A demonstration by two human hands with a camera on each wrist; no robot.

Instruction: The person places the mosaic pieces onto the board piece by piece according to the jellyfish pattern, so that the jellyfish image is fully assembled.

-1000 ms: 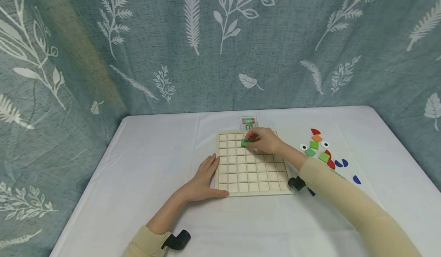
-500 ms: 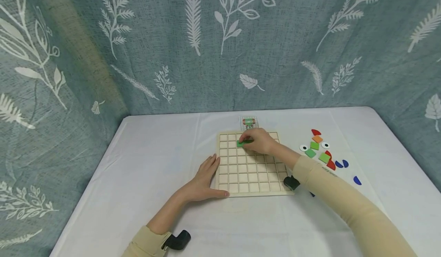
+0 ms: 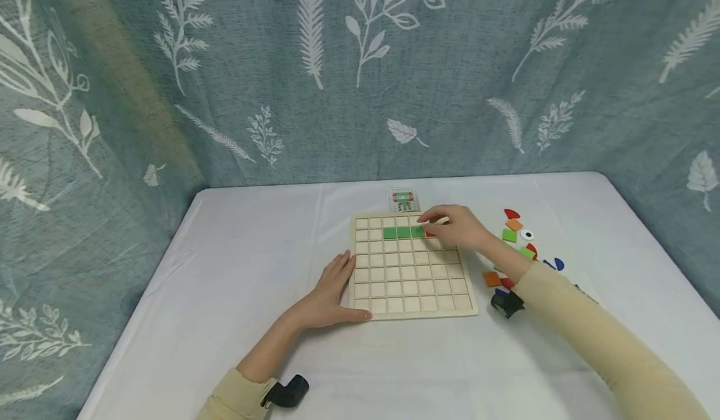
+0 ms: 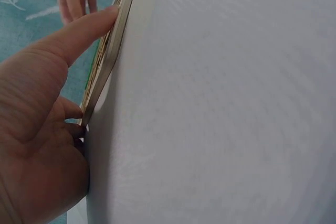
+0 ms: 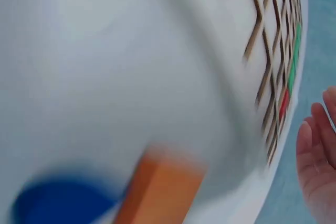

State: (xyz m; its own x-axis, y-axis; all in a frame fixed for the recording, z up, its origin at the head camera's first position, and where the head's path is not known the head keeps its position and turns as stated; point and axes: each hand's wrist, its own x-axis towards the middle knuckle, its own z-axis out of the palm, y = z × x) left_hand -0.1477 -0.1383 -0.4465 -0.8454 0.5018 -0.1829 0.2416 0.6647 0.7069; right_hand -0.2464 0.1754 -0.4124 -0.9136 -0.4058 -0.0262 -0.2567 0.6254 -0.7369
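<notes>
A wooden grid board (image 3: 394, 274) lies on the white table. Three green square tiles (image 3: 403, 232) sit side by side in one row near its far edge, with a red piece (image 3: 430, 234) at their right end. My left hand (image 3: 329, 298) rests at the board's near left corner, fingers along the left side and thumb (image 4: 97, 24) against the front edge. Over the red piece is my right hand (image 3: 458, 226); in the right wrist view its fingers (image 5: 317, 124) are loosely bent and hold nothing, and the red piece shows apart from them.
Behind the board lies a small picture card (image 3: 402, 200). To the right are loose pieces: a green tile (image 3: 509, 235), an eye disc (image 3: 527, 234), an orange tile (image 3: 492, 279), a red piece (image 3: 511, 213) and a blue piece (image 3: 559, 264). My right forearm partly covers them.
My right hand has let go of the green tile and moved right, uncovering the green row and the red piece. The left hand keeps its place on the board.
</notes>
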